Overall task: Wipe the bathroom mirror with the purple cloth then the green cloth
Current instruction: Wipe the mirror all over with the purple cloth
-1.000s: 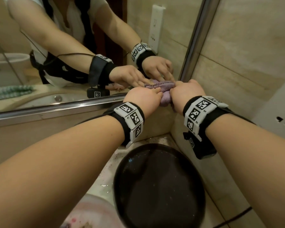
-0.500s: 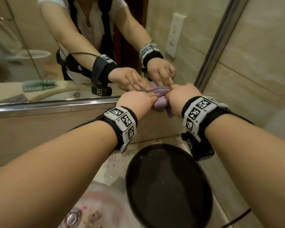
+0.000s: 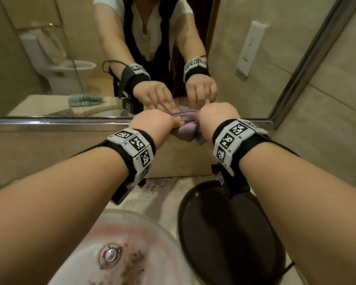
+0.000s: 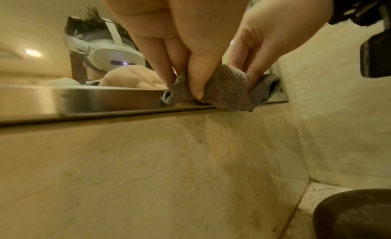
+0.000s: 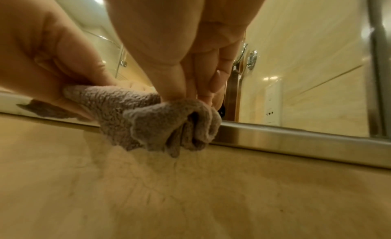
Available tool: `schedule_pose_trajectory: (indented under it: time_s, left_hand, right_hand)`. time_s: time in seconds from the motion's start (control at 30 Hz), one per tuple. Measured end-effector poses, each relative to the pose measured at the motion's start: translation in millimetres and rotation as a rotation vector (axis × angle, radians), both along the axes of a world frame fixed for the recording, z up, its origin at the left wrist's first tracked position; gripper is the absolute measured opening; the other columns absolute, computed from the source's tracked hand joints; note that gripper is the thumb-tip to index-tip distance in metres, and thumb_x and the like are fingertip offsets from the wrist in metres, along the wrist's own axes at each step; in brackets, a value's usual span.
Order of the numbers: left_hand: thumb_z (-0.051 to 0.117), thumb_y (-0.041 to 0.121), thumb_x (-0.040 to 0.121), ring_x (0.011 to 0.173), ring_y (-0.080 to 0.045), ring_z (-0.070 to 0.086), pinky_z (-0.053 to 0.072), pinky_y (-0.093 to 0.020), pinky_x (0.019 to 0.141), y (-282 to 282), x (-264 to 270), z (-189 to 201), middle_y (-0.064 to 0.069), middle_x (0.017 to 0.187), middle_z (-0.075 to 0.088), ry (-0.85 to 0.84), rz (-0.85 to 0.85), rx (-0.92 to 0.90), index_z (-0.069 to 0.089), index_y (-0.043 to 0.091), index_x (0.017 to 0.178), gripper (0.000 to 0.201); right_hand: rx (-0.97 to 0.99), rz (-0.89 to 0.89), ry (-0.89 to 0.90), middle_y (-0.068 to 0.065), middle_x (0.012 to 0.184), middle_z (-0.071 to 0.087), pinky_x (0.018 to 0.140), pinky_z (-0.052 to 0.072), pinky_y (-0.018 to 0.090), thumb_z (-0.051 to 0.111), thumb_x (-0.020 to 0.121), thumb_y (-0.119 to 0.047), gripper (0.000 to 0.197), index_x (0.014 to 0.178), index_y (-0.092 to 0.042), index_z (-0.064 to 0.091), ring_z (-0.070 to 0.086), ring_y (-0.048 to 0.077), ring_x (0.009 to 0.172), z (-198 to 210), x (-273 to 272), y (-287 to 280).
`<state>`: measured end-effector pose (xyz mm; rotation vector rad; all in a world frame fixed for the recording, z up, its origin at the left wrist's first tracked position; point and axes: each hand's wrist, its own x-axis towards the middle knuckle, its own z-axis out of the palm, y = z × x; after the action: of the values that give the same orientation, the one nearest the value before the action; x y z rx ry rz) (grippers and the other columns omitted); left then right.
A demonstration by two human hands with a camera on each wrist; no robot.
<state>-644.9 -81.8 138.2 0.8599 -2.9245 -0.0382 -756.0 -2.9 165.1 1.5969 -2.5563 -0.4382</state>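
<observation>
A bunched purple cloth (image 3: 186,128) is pressed against the bottom edge of the mirror (image 3: 49,58), over its metal frame (image 3: 49,122). My left hand (image 3: 173,123) pinches the cloth's left part between thumb and fingers (image 4: 198,75). My right hand (image 3: 201,120) grips its right part with the fingers curled into the folds (image 5: 190,92). From both wrists the cloth (image 4: 224,90) (image 5: 148,119) is seen hanging over the frame onto the tile below. The green cloth shows only as a reflection (image 3: 83,99), lying on the counter.
A black round basin (image 3: 230,233) stands on the counter under my right wrist. Below my left arm is a white sink (image 3: 152,227) with a metal drain (image 3: 110,255). The mirror's right frame (image 3: 296,79) meets a tiled side wall.
Both hands have slid the purple cloth leftward along the mirror's bottom edge, away from the right corner. Their hold on it is the same.
</observation>
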Motion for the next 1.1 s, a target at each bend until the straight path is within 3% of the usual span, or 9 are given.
schedule_pose_trajectory:
  time_s: [0.27, 0.37, 0.43, 0.57, 0.67, 0.8, 0.9, 1.0, 1.1]
  left_hand:
    - [0.022, 0.041, 0.102, 0.127, -0.028, 0.044, 0.038, -0.033, 0.103, -13.9, 26.3, -6.5, -0.011, 0.145, 0.040, -0.080, 0.076, -0.099, 0.037, 0.030, 0.143, 0.045]
    - [0.032, 0.034, 0.101, 0.123, -0.026, 0.049, 0.043, -0.036, 0.098, -16.6, 40.6, -11.1, -0.006, 0.141, 0.046, -0.079, 0.032, -0.227, 0.038, 0.030, 0.141, 0.041]
    - [0.045, 0.033, 0.095, 0.128, -0.023, 0.044, 0.041, -0.036, 0.102, -19.0, 46.7, -14.8, 0.000, 0.145, 0.042, -0.090, -0.007, -0.249, 0.037, 0.030, 0.141, 0.047]
    - [0.055, 0.062, 0.080, 0.126, -0.020, 0.047, 0.042, -0.033, 0.100, -14.4, 55.1, -15.7, 0.002, 0.140, 0.047, -0.037, -0.038, -0.238, 0.040, 0.026, 0.139, 0.071]
    - [0.047, 0.066, 0.082, 0.118, -0.020, 0.053, 0.045, -0.031, 0.089, -8.3, 60.6, -16.9, 0.000, 0.135, 0.053, 0.023, -0.013, -0.242, 0.041, 0.024, 0.138, 0.071]
    - [0.049, 0.043, 0.092, 0.120, -0.022, 0.051, 0.042, -0.033, 0.093, -7.6, 55.5, -24.7, -0.001, 0.136, 0.050, 0.119, 0.074, -0.199, 0.042, 0.024, 0.137, 0.049]
    - [0.050, 0.027, 0.093, 0.116, -0.027, 0.053, 0.046, -0.037, 0.092, -8.4, 48.6, -29.1, -0.004, 0.135, 0.047, 0.161, 0.112, -0.137, 0.035, 0.025, 0.140, 0.050]
    - [0.048, 0.022, 0.095, 0.110, -0.031, 0.054, 0.045, -0.038, 0.086, -9.1, 45.9, -31.1, -0.008, 0.133, 0.044, 0.147, 0.158, -0.135, 0.026, 0.023, 0.145, 0.054]
    - [0.046, 0.025, 0.095, 0.110, -0.030, 0.054, 0.046, -0.039, 0.087, -9.5, 46.5, -26.3, -0.007, 0.128, 0.047, 0.097, 0.133, -0.218, 0.039, 0.022, 0.138, 0.044]
  right_hand:
    - [-0.076, 0.075, -0.004, 0.004, 0.111, 0.062, 0.075, 0.043, 0.033, 0.066, 0.084, -0.028, 0.027, 0.107, -0.014, 0.063, 0.059, 0.025, 0.101, -4.5, 27.4, -19.9]
    - [-0.084, 0.116, -0.007, 0.003, 0.108, 0.063, 0.071, 0.040, 0.031, 0.070, 0.080, -0.033, 0.032, 0.106, -0.016, 0.064, 0.060, 0.023, 0.099, -5.9, 36.9, -23.6]
    - [-0.107, 0.129, 0.002, 0.002, 0.107, 0.062, 0.068, 0.038, 0.030, 0.066, 0.084, -0.029, 0.025, 0.106, -0.017, 0.064, 0.060, 0.023, 0.098, -7.0, 43.0, -23.9]
    - [-0.147, 0.129, 0.020, 0.003, 0.098, 0.060, 0.064, 0.038, 0.031, 0.050, 0.091, -0.015, 0.019, 0.103, -0.017, 0.064, 0.054, 0.022, 0.082, -10.3, 47.7, -24.4]
    - [-0.161, 0.126, -0.024, 0.004, 0.107, 0.061, 0.072, 0.042, 0.031, 0.054, 0.090, -0.021, 0.022, 0.110, -0.020, 0.064, 0.058, 0.024, 0.095, -11.0, 46.4, -22.7]
    - [-0.186, 0.105, -0.117, 0.003, 0.117, 0.059, 0.086, 0.043, 0.031, 0.061, 0.087, -0.032, 0.027, 0.114, -0.028, 0.063, 0.054, 0.024, 0.107, -10.2, 43.6, -13.9]
    - [-0.207, 0.097, -0.136, 0.001, 0.118, 0.058, 0.091, 0.040, 0.032, 0.063, 0.086, -0.036, 0.030, 0.116, -0.032, 0.062, 0.052, 0.023, 0.110, -12.4, 42.1, -9.7]
    - [-0.201, 0.108, -0.103, 0.001, 0.118, 0.056, 0.091, 0.039, 0.033, 0.063, 0.085, -0.041, 0.034, 0.118, -0.032, 0.061, 0.051, 0.023, 0.111, -16.5, 41.8, -9.7]
    - [-0.170, 0.122, -0.080, 0.001, 0.117, 0.056, 0.089, 0.039, 0.032, 0.063, 0.085, -0.043, 0.034, 0.117, -0.032, 0.061, 0.053, 0.023, 0.109, -14.2, 42.7, -12.9]
